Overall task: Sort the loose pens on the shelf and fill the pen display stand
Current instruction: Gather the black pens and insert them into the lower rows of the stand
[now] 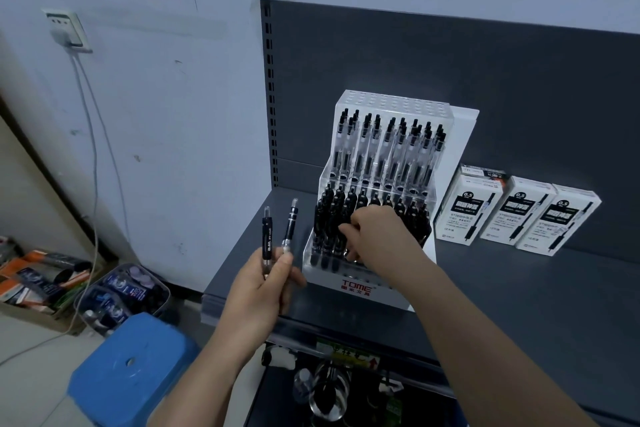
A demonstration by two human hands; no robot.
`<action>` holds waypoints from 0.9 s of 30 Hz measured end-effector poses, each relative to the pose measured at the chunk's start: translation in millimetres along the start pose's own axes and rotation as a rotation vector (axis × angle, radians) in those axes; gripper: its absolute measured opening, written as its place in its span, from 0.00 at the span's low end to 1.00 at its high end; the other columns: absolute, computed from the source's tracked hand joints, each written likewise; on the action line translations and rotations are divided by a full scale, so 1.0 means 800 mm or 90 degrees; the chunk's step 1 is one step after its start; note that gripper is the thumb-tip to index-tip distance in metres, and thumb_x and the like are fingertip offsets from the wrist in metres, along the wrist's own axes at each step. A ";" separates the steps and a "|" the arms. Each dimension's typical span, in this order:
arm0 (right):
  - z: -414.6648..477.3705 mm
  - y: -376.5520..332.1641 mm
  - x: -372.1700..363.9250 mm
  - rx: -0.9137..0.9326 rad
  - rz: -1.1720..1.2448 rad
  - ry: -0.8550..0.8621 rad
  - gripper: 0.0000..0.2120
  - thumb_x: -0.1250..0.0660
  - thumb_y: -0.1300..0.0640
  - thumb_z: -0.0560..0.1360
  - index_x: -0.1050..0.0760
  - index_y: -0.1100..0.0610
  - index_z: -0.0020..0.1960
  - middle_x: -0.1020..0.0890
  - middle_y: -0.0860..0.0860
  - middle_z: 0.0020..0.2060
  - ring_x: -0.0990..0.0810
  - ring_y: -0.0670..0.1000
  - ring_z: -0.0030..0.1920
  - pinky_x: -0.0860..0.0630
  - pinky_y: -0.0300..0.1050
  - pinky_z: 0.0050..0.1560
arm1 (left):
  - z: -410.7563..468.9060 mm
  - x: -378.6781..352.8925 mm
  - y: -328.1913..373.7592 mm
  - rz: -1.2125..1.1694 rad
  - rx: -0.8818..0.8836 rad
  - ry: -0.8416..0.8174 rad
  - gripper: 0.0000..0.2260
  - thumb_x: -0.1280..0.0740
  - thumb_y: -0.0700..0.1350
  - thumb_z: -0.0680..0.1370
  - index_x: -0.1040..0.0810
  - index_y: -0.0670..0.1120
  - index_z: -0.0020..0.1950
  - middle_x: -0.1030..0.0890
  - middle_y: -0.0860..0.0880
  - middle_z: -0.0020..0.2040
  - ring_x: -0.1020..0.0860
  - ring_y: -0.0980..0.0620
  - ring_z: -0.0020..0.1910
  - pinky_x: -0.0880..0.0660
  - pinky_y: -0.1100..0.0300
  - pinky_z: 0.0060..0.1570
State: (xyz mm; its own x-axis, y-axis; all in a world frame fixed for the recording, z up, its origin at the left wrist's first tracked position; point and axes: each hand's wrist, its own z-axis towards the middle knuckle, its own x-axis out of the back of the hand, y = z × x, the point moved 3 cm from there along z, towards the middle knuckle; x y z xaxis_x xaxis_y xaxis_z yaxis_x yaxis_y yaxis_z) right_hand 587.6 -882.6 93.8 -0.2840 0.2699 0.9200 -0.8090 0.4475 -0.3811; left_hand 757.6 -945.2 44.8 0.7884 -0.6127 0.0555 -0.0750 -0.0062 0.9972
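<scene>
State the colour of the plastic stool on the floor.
The stool is blue; the head view shows it best.

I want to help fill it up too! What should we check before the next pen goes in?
1. Grip of left hand on two pens: ok.
2. Reach of right hand into lower tier of display stand: ok.
3. Pen in right hand: cannot tell.
4. Free slot under that hand: cannot tell, covered.
5. Stance of display stand, upright on shelf: ok.
</scene>
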 end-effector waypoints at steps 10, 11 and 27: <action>-0.047 0.003 0.007 -0.050 0.473 0.010 0.04 0.32 0.55 0.77 0.21 0.50 0.52 0.20 0.46 0.33 0.23 0.41 0.30 0.24 0.37 0.34 | -0.004 -0.024 0.000 -0.003 0.024 -0.087 0.10 0.40 0.46 0.81 0.20 0.44 0.52 0.15 0.48 0.41 0.24 0.56 0.32 0.26 0.63 0.34; -0.049 0.002 0.004 -0.050 0.537 -0.020 0.07 0.33 0.58 0.77 0.23 0.50 0.54 0.20 0.47 0.34 0.22 0.43 0.31 0.22 0.38 0.35 | -0.004 -0.028 0.000 0.003 0.026 -0.103 0.10 0.40 0.46 0.81 0.20 0.44 0.52 0.15 0.48 0.41 0.25 0.57 0.31 0.27 0.64 0.33; -0.058 0.047 0.049 -0.002 0.446 0.295 0.06 0.29 0.64 0.74 0.22 0.56 0.49 0.16 0.51 0.38 0.15 0.46 0.39 0.18 0.41 0.44 | 0.011 -0.014 -0.009 0.097 0.018 0.010 0.17 0.41 0.59 0.79 0.36 0.49 0.37 0.35 0.55 0.28 0.38 0.54 0.26 0.39 0.57 0.28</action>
State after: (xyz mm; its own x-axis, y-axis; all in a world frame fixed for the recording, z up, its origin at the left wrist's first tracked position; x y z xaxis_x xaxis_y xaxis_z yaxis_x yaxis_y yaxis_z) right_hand 569.8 -815.6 111.4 -0.4792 0.8089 0.3408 -0.5231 0.0486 -0.8509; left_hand 744.0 -945.2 36.8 0.7762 -0.5956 0.2065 -0.2108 0.0635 0.9755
